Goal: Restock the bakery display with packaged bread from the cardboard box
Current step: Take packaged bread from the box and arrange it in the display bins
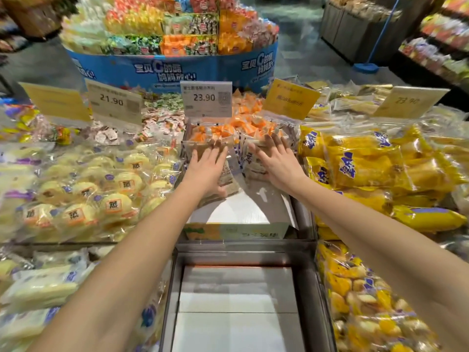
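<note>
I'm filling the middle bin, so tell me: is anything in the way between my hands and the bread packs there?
Nothing visible stands in the way. The left hand and the right hand both lie flat, directly on the bread packs. The clear divider under the 23.90 price sign stands beyond them, not between.

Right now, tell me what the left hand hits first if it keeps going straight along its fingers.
Probably the clear plastic divider just past the fingertips of the left hand, which rests on packaged bread. Behind it lie orange-wrapped snacks. The fingertips are blurred, so they may already touch it.
</note>
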